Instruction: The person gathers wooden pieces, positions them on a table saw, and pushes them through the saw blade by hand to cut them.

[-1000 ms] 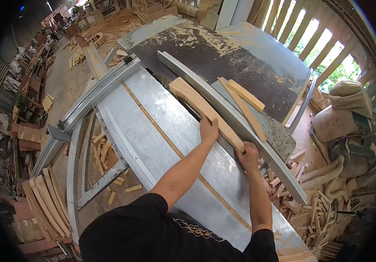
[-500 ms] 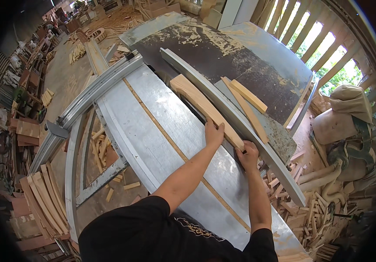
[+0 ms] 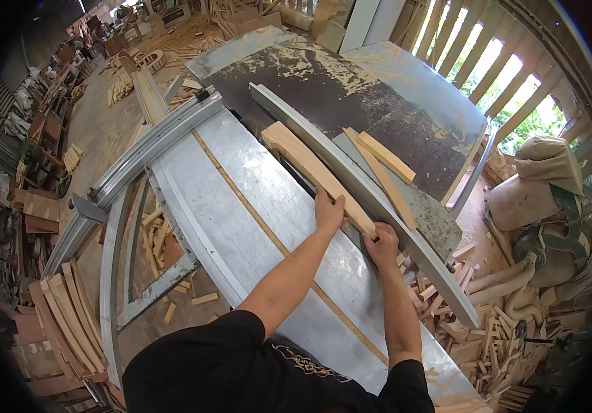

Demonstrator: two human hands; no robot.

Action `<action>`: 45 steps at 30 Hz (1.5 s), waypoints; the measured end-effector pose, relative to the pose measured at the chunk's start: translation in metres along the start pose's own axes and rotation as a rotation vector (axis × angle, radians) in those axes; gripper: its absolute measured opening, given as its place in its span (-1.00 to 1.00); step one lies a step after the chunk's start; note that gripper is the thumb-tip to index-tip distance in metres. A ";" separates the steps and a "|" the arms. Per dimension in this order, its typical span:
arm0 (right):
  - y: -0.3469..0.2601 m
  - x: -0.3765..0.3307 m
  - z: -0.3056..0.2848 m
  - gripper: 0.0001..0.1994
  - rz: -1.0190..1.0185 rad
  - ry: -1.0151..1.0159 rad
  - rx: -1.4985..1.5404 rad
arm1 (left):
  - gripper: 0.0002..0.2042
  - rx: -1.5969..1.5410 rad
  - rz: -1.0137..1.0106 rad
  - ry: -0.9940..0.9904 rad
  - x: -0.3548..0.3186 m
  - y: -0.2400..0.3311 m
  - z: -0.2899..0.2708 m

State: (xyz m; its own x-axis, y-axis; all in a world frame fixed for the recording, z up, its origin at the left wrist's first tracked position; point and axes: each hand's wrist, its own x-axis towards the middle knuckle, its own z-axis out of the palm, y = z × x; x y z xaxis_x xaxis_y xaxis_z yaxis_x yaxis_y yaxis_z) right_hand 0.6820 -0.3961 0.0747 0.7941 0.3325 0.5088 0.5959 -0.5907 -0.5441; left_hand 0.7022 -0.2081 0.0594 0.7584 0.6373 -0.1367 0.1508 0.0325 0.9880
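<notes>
Gripping the board (image 3: 313, 163) with both hands, as I see it from my end. It lies lengthwise along the right edge of the worktop (image 3: 241, 165), just beside the fence (image 3: 358, 179); whether they touch, I can't tell. Left hand (image 3: 329, 210): closed on the board's left side, partway along. Right hand (image 3: 383, 245): closed on its near end, some fingers hidden from me. Beyond the fence I've got two strips (image 3: 381, 180), partly over a grey plate (image 3: 434, 217). Offcuts (image 3: 495, 337) heap past the worktop's near right corner; curved slats (image 3: 72, 316) sit off its left edge.
</notes>
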 end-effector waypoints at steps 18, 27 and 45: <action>-0.003 0.005 0.003 -0.72 0.049 -0.016 -0.017 | -0.21 -0.055 -0.175 -0.147 0.008 0.012 -0.007; -0.006 0.010 0.007 -0.71 0.051 -0.050 -0.018 | -0.25 -0.030 -0.159 -0.116 0.013 0.014 -0.010; -0.008 0.016 0.012 -0.74 0.025 0.011 -0.019 | -0.33 -0.057 -0.173 -0.165 0.015 0.026 -0.012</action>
State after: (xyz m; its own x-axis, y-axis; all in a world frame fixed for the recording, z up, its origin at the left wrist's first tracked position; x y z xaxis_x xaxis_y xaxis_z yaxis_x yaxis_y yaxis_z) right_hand 0.6917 -0.3772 0.0788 0.8073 0.3091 0.5026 0.5732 -0.6129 -0.5438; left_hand 0.7096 -0.1882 0.0837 0.8185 0.4841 -0.3093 0.2551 0.1762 0.9507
